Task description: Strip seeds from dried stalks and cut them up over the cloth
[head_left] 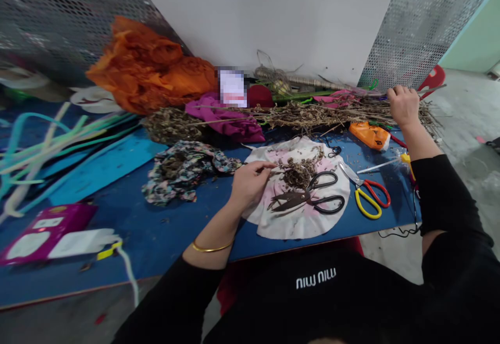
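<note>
A round white cloth with pink patches (308,228) lies on the blue table, bearing a small heap of dried plant (299,174). At the heap's left edge my left hand (252,185) is closed, thumb and fingers pinching what looks like a dried sprig. Black-handled scissors (308,196) rest on the cloth, blades toward my left hand. Further off to the right, my right hand (404,105) is closed over the end of a long pile of dried plant stems (312,113). A thin stem (433,89) sticks out past its knuckles.
Red-and-yellow-handled scissors (365,190) lie right of the cloth, near an orange packet (370,135). To the left are a patterned cloth (175,172), a purple packet (49,232) and pale tubes (35,151). Orange bags (148,73) and purple cloth (226,120) stand behind, before a white board (273,15).
</note>
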Motion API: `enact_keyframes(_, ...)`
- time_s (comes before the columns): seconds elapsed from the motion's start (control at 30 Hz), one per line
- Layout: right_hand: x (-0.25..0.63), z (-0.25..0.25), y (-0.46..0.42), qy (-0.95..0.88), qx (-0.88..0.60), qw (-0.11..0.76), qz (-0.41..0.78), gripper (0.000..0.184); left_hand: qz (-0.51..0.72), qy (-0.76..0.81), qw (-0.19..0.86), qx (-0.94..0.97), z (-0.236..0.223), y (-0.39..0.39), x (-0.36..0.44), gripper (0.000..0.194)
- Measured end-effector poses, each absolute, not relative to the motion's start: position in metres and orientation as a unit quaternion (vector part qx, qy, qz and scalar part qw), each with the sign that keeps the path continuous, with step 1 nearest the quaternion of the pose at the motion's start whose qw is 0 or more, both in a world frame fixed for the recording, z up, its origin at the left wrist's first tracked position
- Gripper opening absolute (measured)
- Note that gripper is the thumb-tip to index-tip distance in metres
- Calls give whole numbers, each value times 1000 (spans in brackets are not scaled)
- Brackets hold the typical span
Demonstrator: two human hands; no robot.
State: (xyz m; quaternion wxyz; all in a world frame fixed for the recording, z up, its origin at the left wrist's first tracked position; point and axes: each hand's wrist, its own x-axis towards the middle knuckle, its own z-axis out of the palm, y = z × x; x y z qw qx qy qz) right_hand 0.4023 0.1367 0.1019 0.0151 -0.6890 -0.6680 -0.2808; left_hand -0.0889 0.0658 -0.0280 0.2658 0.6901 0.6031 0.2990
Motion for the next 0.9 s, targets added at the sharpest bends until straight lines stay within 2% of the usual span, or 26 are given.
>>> enact_keyframes(0.4,407,141,133,-620,-723,92,-289,45,302,596,275,692,-25,63,-87,36)
enact_keyframes(0.9,448,112,215,-519,-813,78,-251,45,279,591,302,694,-23,61,-91,32)
